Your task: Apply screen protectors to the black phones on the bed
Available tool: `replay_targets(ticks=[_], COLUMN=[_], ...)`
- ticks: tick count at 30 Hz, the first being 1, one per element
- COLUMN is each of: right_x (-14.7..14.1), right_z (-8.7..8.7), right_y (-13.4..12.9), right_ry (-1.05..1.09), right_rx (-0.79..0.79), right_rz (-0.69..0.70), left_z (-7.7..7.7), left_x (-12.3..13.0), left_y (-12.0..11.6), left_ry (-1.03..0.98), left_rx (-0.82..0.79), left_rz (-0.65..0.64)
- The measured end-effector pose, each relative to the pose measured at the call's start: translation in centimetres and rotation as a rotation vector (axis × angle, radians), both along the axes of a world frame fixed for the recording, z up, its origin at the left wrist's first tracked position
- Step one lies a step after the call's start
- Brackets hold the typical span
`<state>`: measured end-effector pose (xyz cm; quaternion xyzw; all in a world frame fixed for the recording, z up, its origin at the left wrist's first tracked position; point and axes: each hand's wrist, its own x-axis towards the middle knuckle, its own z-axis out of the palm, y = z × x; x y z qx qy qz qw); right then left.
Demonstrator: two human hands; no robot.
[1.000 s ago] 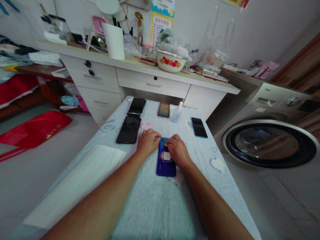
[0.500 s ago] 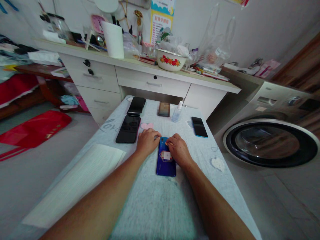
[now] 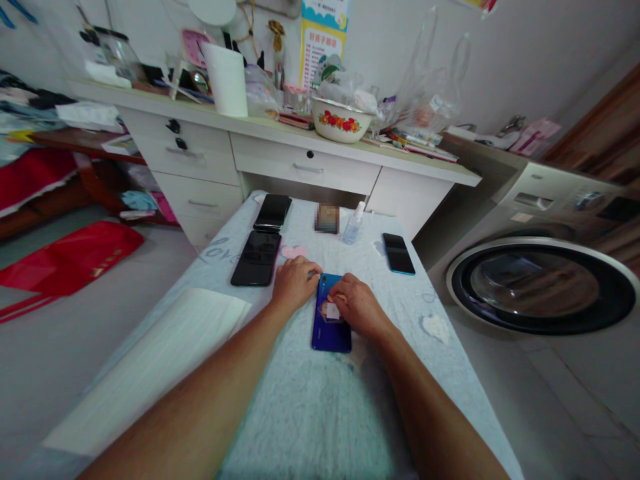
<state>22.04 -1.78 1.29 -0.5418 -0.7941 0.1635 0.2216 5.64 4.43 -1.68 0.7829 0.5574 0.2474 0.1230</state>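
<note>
A blue-purple phone (image 3: 326, 339) lies on the cloth-covered table with its back facing up. On that back is a decorated sticker with a pale square (image 3: 332, 311). My left hand (image 3: 295, 283) rests at the phone's upper left edge, its fingers curled against it. A small dark grey spot shows at those fingertips, too small to name. My right hand (image 3: 363, 305) is on the phone's upper right part, with bunched fingertips pressed on the back just above the sticker. Whatever these fingers may hold is hidden.
Two dark phones, one nearer (image 3: 257, 259) and one farther (image 3: 273, 212), lie at left. A spray bottle (image 3: 354, 225), a blurred box (image 3: 327, 219) and another phone (image 3: 399, 253) are beyond my hands. A whitish sheet (image 3: 155, 363) lies left; a washing machine (image 3: 535, 200) stands right.
My right hand has slid slightly down the phone's back toward the sticker. My left hand and the phone have stayed in place.
</note>
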Motion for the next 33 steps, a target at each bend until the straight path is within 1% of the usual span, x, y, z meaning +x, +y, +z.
replay_targets(ticks=[6,10,22,27,33], right_x=[0.0,0.2,0.6,0.6,0.6], right_z=[-0.4,-0.9,-1.4,-1.4,-0.5], right_y=[0.2,0.5,1.4,1.4,0.8], right_ry=[-0.015,-0.014,-0.023,-0.042,-0.029], right_rx=[0.018,0.05,0.096,0.082,0.033], right_rz=[-0.033,-0.072,-0.207,-0.203,-0.125], left_z=[0.0,-0.1,-0.1,-0.1,-0.2], left_x=[0.0,0.1,0.1,0.1,0.0], left_y=[0.0,0.0,0.0,0.1,0.0], left_ry=[0.008,0.016,0.015,0.014,0.01], left_rx=[0.006,0.001,0.0,-0.003,0.013], left_rz=[0.005,0.0,0.003,0.002,-0.001])
